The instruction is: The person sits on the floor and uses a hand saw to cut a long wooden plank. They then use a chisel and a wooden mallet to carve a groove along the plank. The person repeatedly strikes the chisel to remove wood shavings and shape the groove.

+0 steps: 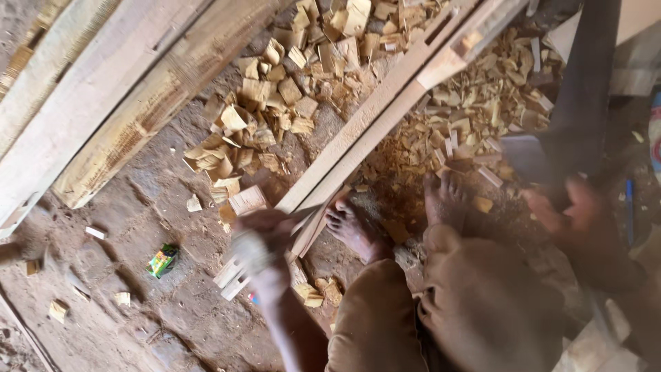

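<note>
1. The left hand (pixel 265 238), blurred, is clamped on the near end of a long wooden strip (pixel 375 114) that runs toward 1 o'clock across the floor.
2. The right hand (pixel 568 210), at 3 o'clock, grips a dark tool handle (pixel 582 89).
3. Wood chips (pixel 275 103) lie heaped at 12 o'clock.

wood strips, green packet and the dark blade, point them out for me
wood strips (pixel 372 127), head view, on the middle of their length.
green packet (pixel 163 260), head view, on its middle, lying on the dirt floor.
dark blade (pixel 582 103), head view, on its broad flat face.
</note>
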